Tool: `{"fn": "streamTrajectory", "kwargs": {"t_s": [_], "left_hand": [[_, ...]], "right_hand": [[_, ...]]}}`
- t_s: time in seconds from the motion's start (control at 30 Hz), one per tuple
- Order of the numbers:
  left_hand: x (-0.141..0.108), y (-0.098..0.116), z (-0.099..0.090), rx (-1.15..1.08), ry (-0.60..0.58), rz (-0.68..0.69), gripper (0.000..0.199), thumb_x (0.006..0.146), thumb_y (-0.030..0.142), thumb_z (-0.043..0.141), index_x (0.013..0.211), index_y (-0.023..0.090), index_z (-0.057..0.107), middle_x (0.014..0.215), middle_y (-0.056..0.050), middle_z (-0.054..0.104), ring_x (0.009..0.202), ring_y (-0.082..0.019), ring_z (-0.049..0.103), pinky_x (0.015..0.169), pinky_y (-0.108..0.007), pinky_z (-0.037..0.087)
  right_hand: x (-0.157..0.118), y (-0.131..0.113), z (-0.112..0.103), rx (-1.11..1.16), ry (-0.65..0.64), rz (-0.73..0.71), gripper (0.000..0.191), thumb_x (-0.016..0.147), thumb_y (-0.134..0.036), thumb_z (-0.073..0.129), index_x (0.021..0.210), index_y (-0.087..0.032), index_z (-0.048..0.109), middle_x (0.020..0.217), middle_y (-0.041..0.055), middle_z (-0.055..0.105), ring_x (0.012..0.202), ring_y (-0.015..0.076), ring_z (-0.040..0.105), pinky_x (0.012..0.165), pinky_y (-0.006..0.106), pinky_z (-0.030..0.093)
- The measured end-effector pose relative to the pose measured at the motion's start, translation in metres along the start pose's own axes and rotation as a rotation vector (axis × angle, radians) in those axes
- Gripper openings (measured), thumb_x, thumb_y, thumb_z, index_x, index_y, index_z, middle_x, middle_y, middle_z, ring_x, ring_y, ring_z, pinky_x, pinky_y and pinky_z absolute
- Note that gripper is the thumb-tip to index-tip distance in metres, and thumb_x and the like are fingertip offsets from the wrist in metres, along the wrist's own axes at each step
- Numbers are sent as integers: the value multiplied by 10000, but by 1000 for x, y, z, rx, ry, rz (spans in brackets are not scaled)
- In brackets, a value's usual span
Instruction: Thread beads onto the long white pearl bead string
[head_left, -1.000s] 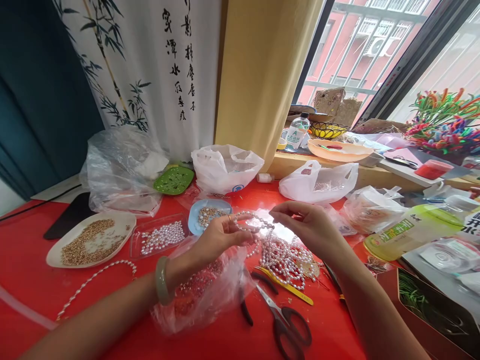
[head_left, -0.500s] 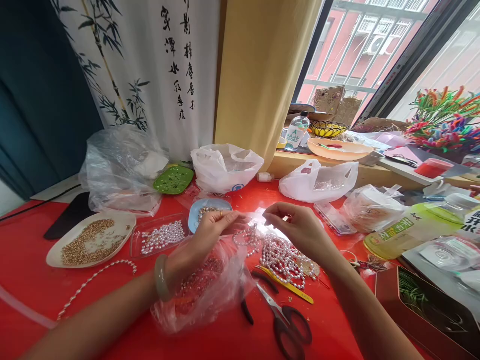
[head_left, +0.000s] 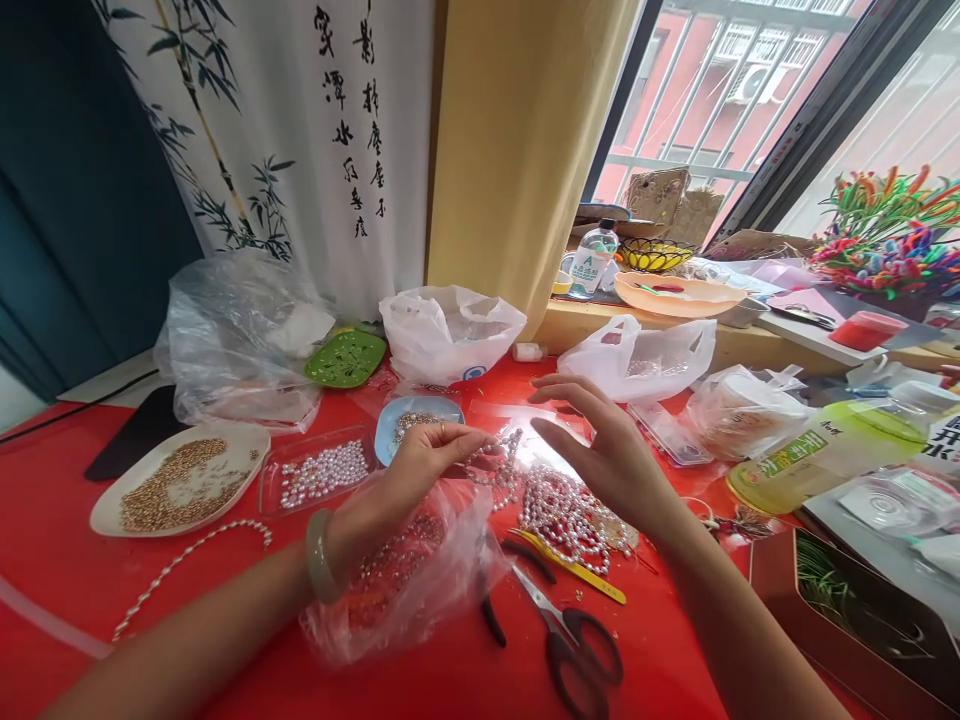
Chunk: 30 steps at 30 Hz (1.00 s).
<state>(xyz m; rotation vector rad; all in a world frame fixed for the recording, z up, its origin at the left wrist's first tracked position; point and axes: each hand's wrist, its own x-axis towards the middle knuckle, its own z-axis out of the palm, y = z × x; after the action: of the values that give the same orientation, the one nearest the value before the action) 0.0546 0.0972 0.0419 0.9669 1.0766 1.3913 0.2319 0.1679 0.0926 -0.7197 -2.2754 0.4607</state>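
My left hand (head_left: 431, 460), with a ring and a pale bangle, is pinched at the fingertips beside the blue dish (head_left: 420, 412); what it holds is too small to make out. My right hand (head_left: 600, 440) has its fingers apart, holding nothing, over the bright glare on the red table. Below and between the hands lies a heap of strung pearly beads (head_left: 566, 510). A clear plastic bag (head_left: 420, 590) with small beads lies under my left wrist. Nearer me are scissors (head_left: 562, 630), yellow tweezers (head_left: 577, 570) and black-handled pliers (head_left: 491, 615).
At the left are a plate of gold beads (head_left: 255, 470), a clear tray of pearls (head_left: 322, 475) and a bead strand (head_left: 180, 550). White bags (head_left: 450, 335) and a green dish (head_left: 345, 358) stand behind. A bottle (head_left: 832, 450) and an open box (head_left: 772, 600) are at the right.
My right hand has opened, its fingers spreading apart and lifting slightly. My left hand's fingers have drawn together in a pinch. The view has shifted slightly.
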Motion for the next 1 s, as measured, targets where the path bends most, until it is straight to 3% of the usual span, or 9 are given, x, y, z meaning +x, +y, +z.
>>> {"fn": "streamTrajectory", "kwargs": {"t_s": [0.13,0.27,0.37,0.6,0.73,0.8,1.0], "left_hand": [[-1,0,1,-23,-14,34,264,731,389,673,829,146,706,844,-73,716,775,-186,660,710,-296,507],[0,-2,1,-30,49,43,231,719,363,689,825,160,714,878,-62,719,801,-160,648,700,-252,492],[-2,-3,2,-59,30,17,221,729,342,680,820,142,710,880,-77,720,837,-165,646,738,-257,490],[-4,1,2,-52,-18,-64,354,731,358,671,1022,157,654,884,-87,719,717,-173,670,661,-286,501],[-8,3,5,74,15,-58,296,767,356,627,987,165,678,982,-92,700,800,-176,651,630,-250,476],[-10,4,8,115,5,-54,310,780,329,614,1055,194,654,979,-74,701,837,-173,641,634,-237,463],[-12,2,9,273,-65,85,285,808,373,568,962,175,702,818,-46,705,796,-185,619,650,-259,439]], "right_hand": [[-1,-2,0,-120,-157,-85,106,815,-307,575,899,-257,616,1235,57,517,1155,236,456,889,448,436],[-2,-1,-3,-175,-319,-47,180,809,-378,580,735,-236,664,1173,57,583,1103,238,511,867,434,447],[-1,0,-6,-173,-383,-19,205,832,-358,553,741,-244,698,1144,60,615,1006,226,582,827,410,462],[1,0,-6,-18,-296,9,103,802,-265,592,776,-246,689,1100,36,632,952,186,608,822,350,468],[-2,-6,4,-151,13,-121,123,824,-267,570,890,-220,663,974,63,628,891,179,585,758,321,467],[-4,-12,10,-303,95,-223,160,858,-254,521,919,-203,660,884,69,620,813,172,569,667,291,453],[-10,-18,22,-592,-46,-365,202,879,-174,452,825,-173,647,759,51,609,661,157,539,501,264,340]]}}
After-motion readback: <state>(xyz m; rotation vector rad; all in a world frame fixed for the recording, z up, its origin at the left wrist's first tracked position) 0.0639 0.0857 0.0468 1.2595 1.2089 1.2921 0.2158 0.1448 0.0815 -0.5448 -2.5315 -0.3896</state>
